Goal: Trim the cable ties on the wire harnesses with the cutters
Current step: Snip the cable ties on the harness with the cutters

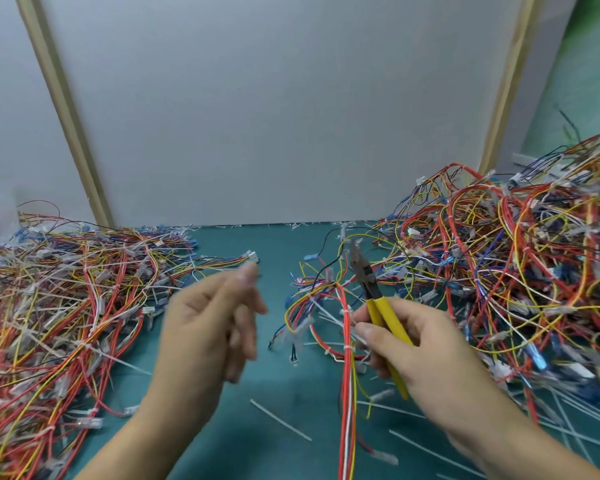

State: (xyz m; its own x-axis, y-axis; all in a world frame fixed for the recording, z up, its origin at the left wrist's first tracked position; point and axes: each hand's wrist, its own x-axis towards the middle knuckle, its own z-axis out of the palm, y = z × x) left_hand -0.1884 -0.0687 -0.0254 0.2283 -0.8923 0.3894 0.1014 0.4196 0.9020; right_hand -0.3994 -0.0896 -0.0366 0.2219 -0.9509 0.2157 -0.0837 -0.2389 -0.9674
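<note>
Head view: the right hand [420, 344] grips the yellow-handled steel cutters [364, 271], jaws pointing up and away, just beside a red, white and yellow wire harness [347, 393] lying on the green mat [284, 375]. The blurred left hand [205, 323] hovers loose-fingered and empty, near the left tangled harness heap [66, 289].

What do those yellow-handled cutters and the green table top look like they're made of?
The cutters: dark, dull grey head, likely steel; handles sleeved in smooth yellow, probably plastic or rubber. The table top: flat matte teal sheet with barely any glare, seemingly a rubber or vinyl mat.
</note>
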